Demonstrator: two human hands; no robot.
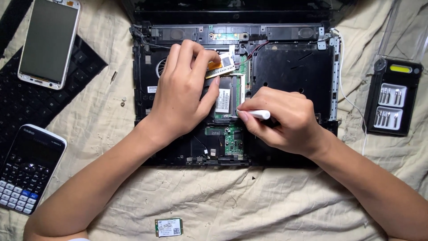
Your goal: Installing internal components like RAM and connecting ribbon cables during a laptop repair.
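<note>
Head view looks straight down on a wrinkled cream cloth (249, 201) that covers the work surface. Nearest the person, a small green circuit card (169, 227) lies alone on the cloth, well apart from both forearms. At the left edge sits a dark calculator (27, 167), partly over a black keyboard (26, 100) that runs up under a white phone (49, 42) lying face up. Between the arms lies an opened laptop base (290, 71), its cover off and boards showing. The right hand (285, 120) is closed around a white tool (259, 114), pinched between thumb and fingers, with the tip hidden behind the thumb at the edge of the memory slot (225, 100). The left hand (185, 93) rests over the fan area, its fingers pinching a memory stick (220, 66) that tilts up out of the slot; the hand hides the stick's left end. A thin white cable (341, 85) runs down the base's right side. Farther right, a black screwdriver bit case (392, 100) lies open on the cloth, near the laptop but not touching it.
</note>
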